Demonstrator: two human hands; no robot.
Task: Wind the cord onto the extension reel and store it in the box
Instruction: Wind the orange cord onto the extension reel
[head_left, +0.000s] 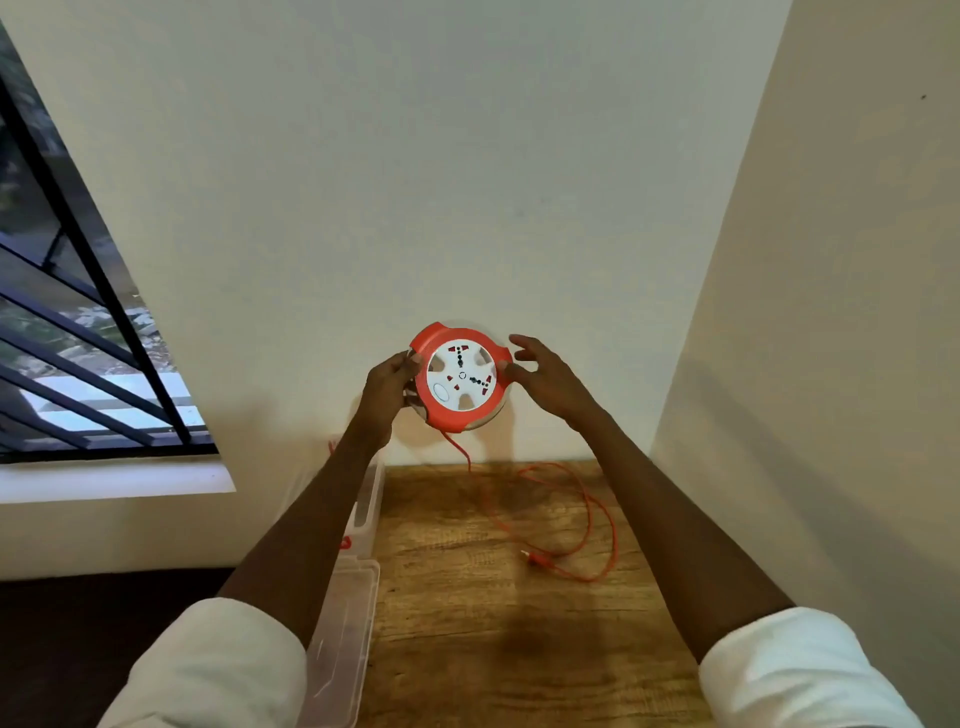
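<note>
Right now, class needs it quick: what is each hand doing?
Left hand: grips the extension reel by its left edge.
Right hand: fingers spread and relaxed, thumb touching the reel's right edge.

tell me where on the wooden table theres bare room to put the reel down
The near part of the wooden table is bare, between the clear plastic box on its left edge and the right arm. The far right is crowded: the loose orange cord loops there. The left hand grips the round orange-and-white reel.
</note>
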